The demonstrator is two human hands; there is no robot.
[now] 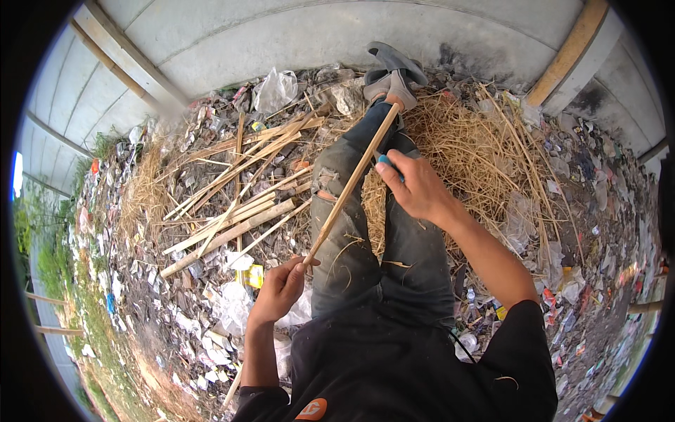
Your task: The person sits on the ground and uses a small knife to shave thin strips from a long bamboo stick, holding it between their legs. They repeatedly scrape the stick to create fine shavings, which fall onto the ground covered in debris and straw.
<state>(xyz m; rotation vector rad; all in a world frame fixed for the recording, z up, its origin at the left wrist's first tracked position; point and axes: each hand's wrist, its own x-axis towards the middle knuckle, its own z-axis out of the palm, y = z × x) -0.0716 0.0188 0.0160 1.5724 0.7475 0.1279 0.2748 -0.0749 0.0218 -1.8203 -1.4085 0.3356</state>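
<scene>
Between my outstretched legs (pixel 415 260) in worn dark jeans, a long split-bamboo strip (pixel 354 179) slants from near my foot back toward my left side. My left hand (pixel 280 290) is closed around its near end. In my right hand (pixel 422 190) is a blue-handled tool (pixel 391 166), held close beside the strip's upper half. The tool's working end is hard to make out, so I cannot tell whether it touches the bamboo. The strip's far end lies by my ankle, next to a grey sandal (pixel 398 65).
Several split bamboo pieces (pixel 228 228) lie heaped to my left. A mound of straw-like shavings (pixel 460 151) spreads on my right, with thin strips (pixel 527 158) across it. Plastic litter (pixel 232 306) covers the ground. A grey panel wall (pixel 337 35) with bamboo posts (pixel 573 49) stands ahead.
</scene>
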